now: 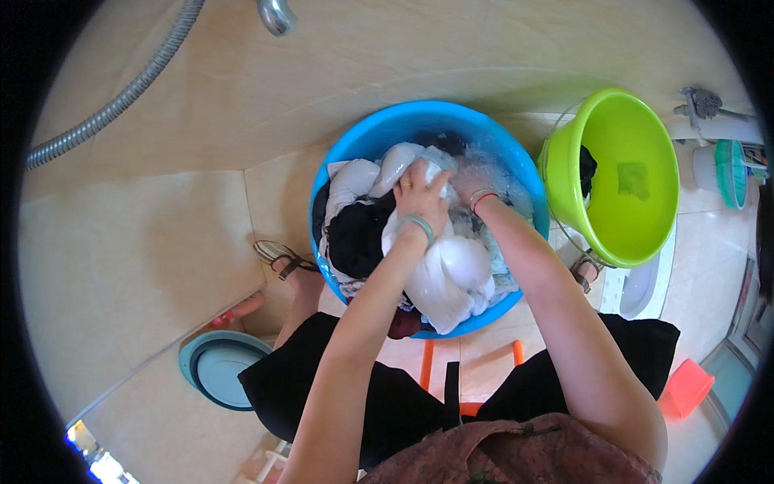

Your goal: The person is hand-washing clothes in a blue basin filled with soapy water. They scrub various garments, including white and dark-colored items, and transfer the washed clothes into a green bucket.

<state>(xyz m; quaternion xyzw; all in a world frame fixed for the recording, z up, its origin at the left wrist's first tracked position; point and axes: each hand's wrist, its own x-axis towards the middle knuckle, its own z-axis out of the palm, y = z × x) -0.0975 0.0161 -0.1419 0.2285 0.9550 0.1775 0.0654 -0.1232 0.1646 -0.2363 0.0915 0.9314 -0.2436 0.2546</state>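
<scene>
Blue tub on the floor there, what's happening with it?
Someone has both bare hands in the blue tub, among wet laundry. The left hand is on white cloth; the right hand is down in splashing water, too blurred to show what it touches. Black cloth lies at the tub's left side, and a green bucket stands to its right.

Walls (387,60): Smooth and beige, they rise ahead and left of us.
Floor (705,254): Pale and tiled, with a sunken white fixture (641,289) to our right.
Metal hose (133,95): Curves at our upper left, near a shiny tap (278,18).
Light: Bright patch (105,466) glows, lower left.
</scene>
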